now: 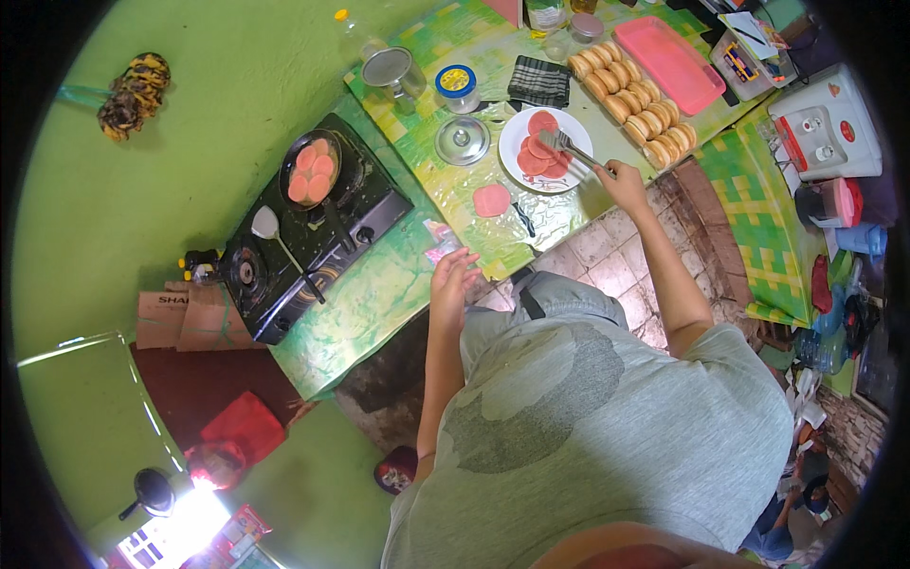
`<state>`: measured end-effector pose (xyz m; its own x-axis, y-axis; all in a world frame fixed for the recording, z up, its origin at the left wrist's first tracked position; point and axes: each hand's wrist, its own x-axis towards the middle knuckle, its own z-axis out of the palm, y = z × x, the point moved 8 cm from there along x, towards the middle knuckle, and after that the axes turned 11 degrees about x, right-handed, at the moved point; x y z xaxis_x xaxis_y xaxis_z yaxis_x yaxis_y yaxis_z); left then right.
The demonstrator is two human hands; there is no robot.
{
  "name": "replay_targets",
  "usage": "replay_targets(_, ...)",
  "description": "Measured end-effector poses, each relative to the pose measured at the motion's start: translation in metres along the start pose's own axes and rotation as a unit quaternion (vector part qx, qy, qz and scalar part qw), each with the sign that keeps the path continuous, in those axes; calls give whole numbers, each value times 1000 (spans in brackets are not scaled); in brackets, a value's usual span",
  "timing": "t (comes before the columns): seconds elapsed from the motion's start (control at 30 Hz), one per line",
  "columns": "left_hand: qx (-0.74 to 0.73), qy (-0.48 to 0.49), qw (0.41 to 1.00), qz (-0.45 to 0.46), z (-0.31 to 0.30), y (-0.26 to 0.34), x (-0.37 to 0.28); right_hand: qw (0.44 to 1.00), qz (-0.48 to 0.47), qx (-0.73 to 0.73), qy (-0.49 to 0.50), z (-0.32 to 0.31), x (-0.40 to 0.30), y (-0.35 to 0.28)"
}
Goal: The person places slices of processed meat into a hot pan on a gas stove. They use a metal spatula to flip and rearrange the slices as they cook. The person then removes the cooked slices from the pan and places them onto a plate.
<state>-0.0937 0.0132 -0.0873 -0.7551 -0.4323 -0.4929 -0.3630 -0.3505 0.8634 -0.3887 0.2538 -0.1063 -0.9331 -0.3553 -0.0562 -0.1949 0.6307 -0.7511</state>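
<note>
My right hand (pixel 623 188) grips metal tongs (pixel 579 151), whose tips rest over round pink meat slices (pixel 532 163) on a white plate (pixel 512 142). My left hand (pixel 452 283) is raised by the table's front corner, with nothing visible in its loosely spread fingers. Left of the plate, another pink round stack (pixel 491 200) lies on the table, beside a small dark strip (pixel 524 220). Several pink slices (pixel 311 167) sit in a frying pan (pixel 292 198) on the stove's far burner. A spatula (pixel 276 238) lies across the black gas stove (pixel 340 242).
Behind the plate are a metal lid (pixel 462 141), a blue-lidded jar (pixel 457 89), a metal mug (pixel 393 73) and a folded dark cloth (pixel 539 81). Rows of split buns (pixel 629 99) flank a pink tray (pixel 668 64). A water dispenser (pixel 825 128) stands far right.
</note>
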Motion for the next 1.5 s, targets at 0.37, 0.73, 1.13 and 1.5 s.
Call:
replay_targets(0.37,-14,-14,1000,4,3,-3,-9,991,-82,-85,60,19,-28,-13)
replay_targets(0.73,-20,14,1000,-9,-12,-14,-22,996,-60,-60,42,33,-39,-14)
replay_targets(1.13,-21,73,995,70,-43,7,-39,811,-21,571,-127,69,-101,-185)
replay_targets(1.5,-25,30,993,112,7,24,-87,756,5,582,-299,108,-176,-246)
